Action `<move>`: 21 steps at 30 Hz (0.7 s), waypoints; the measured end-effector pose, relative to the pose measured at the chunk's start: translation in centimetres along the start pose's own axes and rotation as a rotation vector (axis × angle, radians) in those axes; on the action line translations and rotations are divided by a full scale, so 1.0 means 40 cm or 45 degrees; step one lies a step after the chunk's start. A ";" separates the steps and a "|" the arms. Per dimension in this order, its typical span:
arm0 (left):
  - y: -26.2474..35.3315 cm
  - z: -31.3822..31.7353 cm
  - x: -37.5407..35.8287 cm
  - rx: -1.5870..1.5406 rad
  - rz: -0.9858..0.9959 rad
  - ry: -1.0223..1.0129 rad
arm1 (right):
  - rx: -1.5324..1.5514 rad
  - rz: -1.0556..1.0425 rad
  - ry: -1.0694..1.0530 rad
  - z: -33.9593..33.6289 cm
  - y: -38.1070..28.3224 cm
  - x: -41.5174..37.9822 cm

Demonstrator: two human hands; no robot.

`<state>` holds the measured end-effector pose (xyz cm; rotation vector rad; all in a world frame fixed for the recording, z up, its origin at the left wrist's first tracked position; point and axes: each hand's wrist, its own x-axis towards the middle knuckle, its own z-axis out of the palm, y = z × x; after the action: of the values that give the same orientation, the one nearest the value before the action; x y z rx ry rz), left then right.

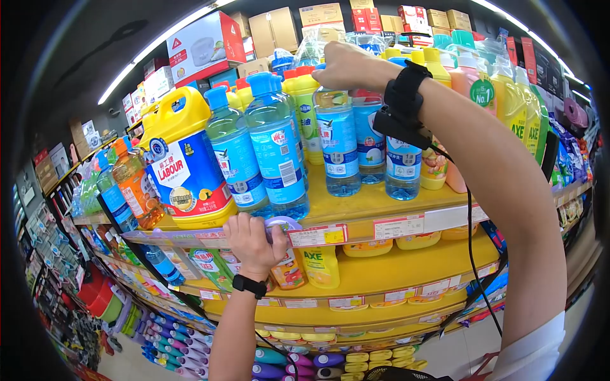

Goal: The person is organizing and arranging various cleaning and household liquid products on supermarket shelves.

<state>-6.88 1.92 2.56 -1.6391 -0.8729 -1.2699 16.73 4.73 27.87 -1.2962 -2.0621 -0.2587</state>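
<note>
My right hand [349,66] is closed around the top of a blue-labelled dish soap bottle [338,143], covering its cap. That bottle stands upright on the yellow shelf [372,202], beside more blue-labelled bottles [403,159]. My left hand [254,244] is curled at the shelf's front edge, with a light purple rounded object [284,223] under its thumb and fingers. What kind of thing this is cannot be made out. Just above the left hand are two blue-capped bottles [276,146] and a big yellow-and-blue Labour jug [184,159].
Yellow AXE bottles [508,108] stand at the right. Cardboard boxes [273,30] are stacked above. Price tags [318,235] line the shelf edge. Lower shelves hold more bottles [319,267]. A black cable [470,254] hangs from the right wrist strap [406,105].
</note>
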 end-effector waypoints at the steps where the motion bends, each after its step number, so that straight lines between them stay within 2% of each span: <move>1: -0.001 0.000 -0.001 -0.004 0.003 0.001 | 0.007 0.021 0.011 0.001 -0.004 0.001; 7: 0.000 0.000 0.001 0.002 0.014 0.009 | -0.008 -0.055 0.069 0.038 -0.009 0.033; 11: -0.004 0.005 -0.004 0.000 0.013 0.019 | 0.028 -0.011 0.002 0.061 -0.006 0.067; 14: -0.006 0.005 -0.003 -0.013 0.023 0.030 | -0.056 0.068 0.054 0.094 -0.009 0.109; 16: -0.008 0.004 -0.002 -0.016 0.023 0.031 | -0.165 -0.023 0.222 0.121 -0.018 0.118; 17: -0.008 0.005 -0.003 -0.014 0.019 0.026 | -0.211 -0.129 0.427 0.170 0.003 0.137; 19: -0.007 0.007 -0.009 -0.010 0.014 0.020 | -0.226 -0.163 0.424 0.171 -0.013 0.152; 20: -0.009 0.008 -0.009 -0.005 0.017 0.018 | -0.277 -0.081 0.141 0.145 -0.023 0.152; 21: -0.009 0.009 -0.009 0.001 0.019 0.017 | -0.174 -0.088 0.089 0.130 -0.024 0.144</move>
<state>-7.16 2.37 2.24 -1.6321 -0.8518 -1.2686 12.07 10.99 27.82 -1.2780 -2.0624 -0.4765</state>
